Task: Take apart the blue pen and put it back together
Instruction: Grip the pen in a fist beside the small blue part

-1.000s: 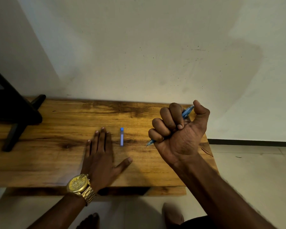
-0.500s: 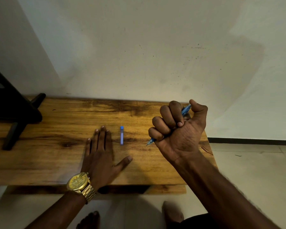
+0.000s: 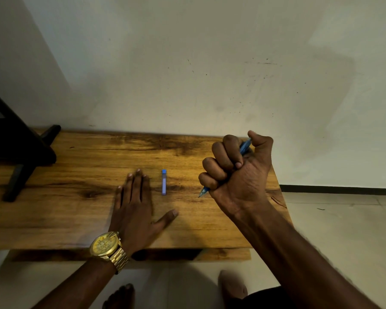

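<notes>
My right hand (image 3: 239, 172) is closed in a fist around the blue pen (image 3: 245, 147), raised above the right part of the wooden table (image 3: 76, 210). The pen's tip sticks out below the little finger, pointing down-left, and its upper end shows beside the thumb. A small blue pen cap (image 3: 164, 182) lies flat on the table between my hands. My left hand (image 3: 136, 201) rests palm down on the table just left of the cap, fingers spread, holding nothing.
A dark wooden stand (image 3: 20, 152) occupies the table's left end. A pale wall runs along the table's far edge. The table's right edge is just past my right hand, with tiled floor (image 3: 343, 230) beyond. My bare feet show below the near edge.
My right fist has shifted slightly with the pen, and the thumb has pressed closer onto its upper end. The left hand and the cap have stayed put.
</notes>
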The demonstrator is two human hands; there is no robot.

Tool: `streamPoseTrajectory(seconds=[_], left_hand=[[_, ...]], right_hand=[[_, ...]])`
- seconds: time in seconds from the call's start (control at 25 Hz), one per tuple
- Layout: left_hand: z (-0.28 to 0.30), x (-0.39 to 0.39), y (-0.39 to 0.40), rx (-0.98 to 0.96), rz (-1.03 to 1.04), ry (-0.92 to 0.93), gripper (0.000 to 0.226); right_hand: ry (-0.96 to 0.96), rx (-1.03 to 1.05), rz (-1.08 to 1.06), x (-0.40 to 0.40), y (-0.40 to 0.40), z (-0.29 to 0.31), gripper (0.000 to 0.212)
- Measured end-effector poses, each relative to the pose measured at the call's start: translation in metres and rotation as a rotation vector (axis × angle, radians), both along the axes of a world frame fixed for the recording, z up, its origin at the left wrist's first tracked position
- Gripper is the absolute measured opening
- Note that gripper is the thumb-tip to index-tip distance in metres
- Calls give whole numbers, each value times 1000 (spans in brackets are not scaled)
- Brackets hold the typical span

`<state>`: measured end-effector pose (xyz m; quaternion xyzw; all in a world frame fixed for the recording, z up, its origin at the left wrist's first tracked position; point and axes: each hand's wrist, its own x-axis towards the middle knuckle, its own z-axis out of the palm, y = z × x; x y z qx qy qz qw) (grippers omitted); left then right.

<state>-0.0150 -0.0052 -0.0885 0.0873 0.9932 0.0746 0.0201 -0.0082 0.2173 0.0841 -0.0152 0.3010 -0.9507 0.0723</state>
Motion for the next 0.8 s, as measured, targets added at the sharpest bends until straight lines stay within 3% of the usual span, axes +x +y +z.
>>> streamPoseTrajectory(seconds=[0.8], left_hand=[[2,0,-1,-17,-4,-11,136]], right_hand=[[37,11,5,-1,0,0,54]])
